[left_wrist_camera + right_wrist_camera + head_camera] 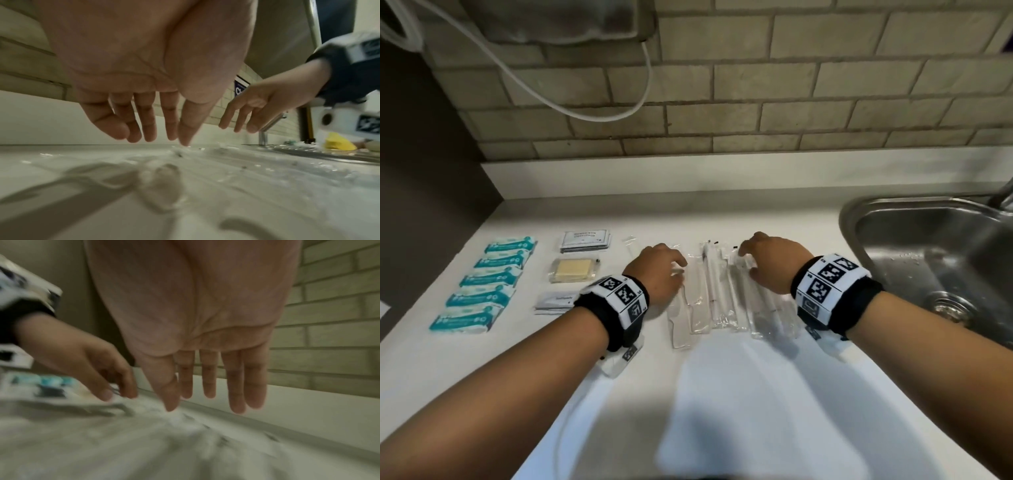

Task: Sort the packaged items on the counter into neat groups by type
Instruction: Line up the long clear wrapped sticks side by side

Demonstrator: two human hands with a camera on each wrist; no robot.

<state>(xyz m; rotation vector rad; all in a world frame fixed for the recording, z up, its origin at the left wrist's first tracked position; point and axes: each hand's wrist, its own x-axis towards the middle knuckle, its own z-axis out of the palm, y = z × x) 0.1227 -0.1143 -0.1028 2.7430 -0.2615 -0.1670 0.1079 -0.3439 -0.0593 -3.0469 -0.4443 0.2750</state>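
On the white counter (722, 394), the steel sink (928, 240) at the right runs off the picture's edge, so only part of its basin shows. Between the sink and the other goods lies a row of clear plastic packets (717, 294), long and narrow, side by side; their contents are hard to make out through the glare, apart from pale slender shapes and small dark tips at the far ends. Both hands rest over this row, covering parts of it. The left hand (659, 272) sits at the row's left side, its grip spread, fingers relaxed and pointing down, with the thumb tip touching the plastic in the left wrist view. The right hand (770, 262) sits at the right side, fingers straight and loosely apart; the right wrist view is blurred, so whether its tips touch the packets cannot be told. Further left, five teal-and-white packs (486, 282) form a column, and beside them lie a grey sachet pile (585, 241), a yellowish wrapped block (573, 270), and more sachets (556, 301) partly hidden behind the left wristband.
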